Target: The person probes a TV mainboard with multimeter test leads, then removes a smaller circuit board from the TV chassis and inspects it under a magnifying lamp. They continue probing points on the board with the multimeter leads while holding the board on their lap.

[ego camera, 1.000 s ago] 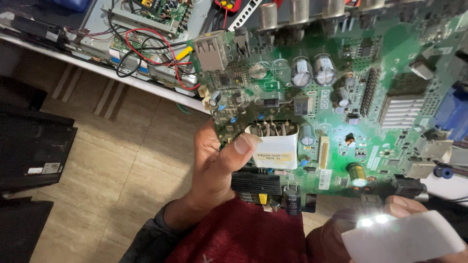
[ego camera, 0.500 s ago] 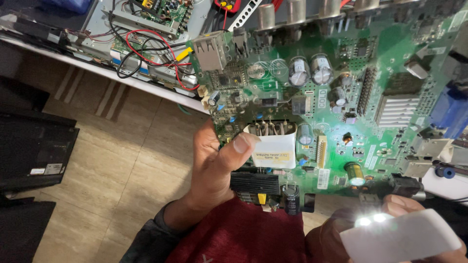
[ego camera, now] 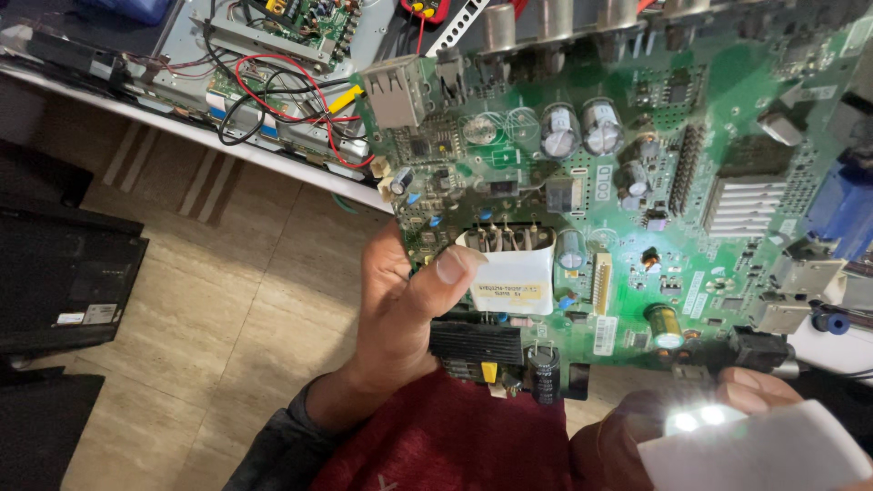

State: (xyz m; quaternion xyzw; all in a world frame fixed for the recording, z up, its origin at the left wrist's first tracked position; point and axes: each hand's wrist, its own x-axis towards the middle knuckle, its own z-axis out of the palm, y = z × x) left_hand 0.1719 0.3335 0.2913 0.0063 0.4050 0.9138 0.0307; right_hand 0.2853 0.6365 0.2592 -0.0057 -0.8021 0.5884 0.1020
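Observation:
My left hand (ego camera: 400, 309) grips a large green circuit board (ego camera: 637, 182) by its left edge. The thumb presses on top beside a white labelled component (ego camera: 514, 277), the fingers are behind the board. The board carries silver capacitors, a finned heat sink (ego camera: 741, 205) and metal connectors along its top. At the bottom right my right hand (ego camera: 691, 427) holds a white phone (ego camera: 764, 450) with its bright lamp lit, shining up at the board's lower edge.
Behind the board, a white bench edge (ego camera: 227, 150) holds an opened chassis with red, black and yellow wires (ego camera: 273, 91). Black flat devices (ego camera: 64, 273) lie on the tiled floor at the left. A red garment (ego camera: 436, 445) covers my lap.
The board has drifted slightly within the view; both hands keep the same hold on the board and the phone.

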